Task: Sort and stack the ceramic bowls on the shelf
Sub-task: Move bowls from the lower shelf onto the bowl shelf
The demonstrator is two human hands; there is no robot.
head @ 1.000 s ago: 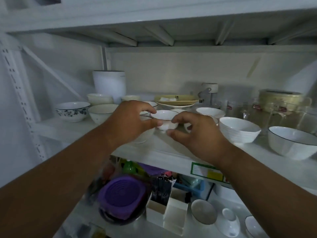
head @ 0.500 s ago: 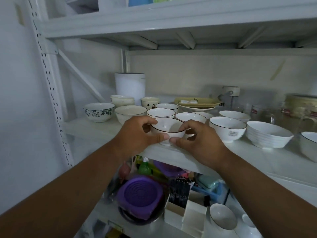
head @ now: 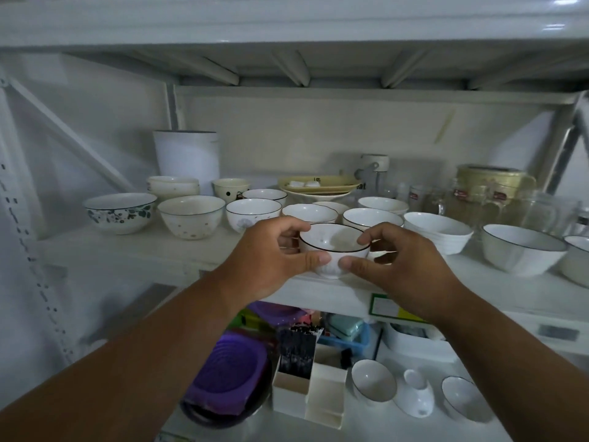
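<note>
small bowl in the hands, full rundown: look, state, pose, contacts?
The small bowl is white, glossy, ceramic by its look, with a thin dark line round the rim and a narrow foot. It stands upright and looks empty. It is at the front edge of the shelf; whether the foot rests on it cannot be told. The left hand and right hand hold it from either side, thumbs on the near wall, fingers at the rim.

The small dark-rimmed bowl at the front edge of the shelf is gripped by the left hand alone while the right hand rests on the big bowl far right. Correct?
Not quite. The head view shows both hands on the small dark-rimmed bowl: the left hand and the right hand each pinch its sides. The big bowl at far right is untouched. The bowl is indeed at the shelf front edge.
</note>
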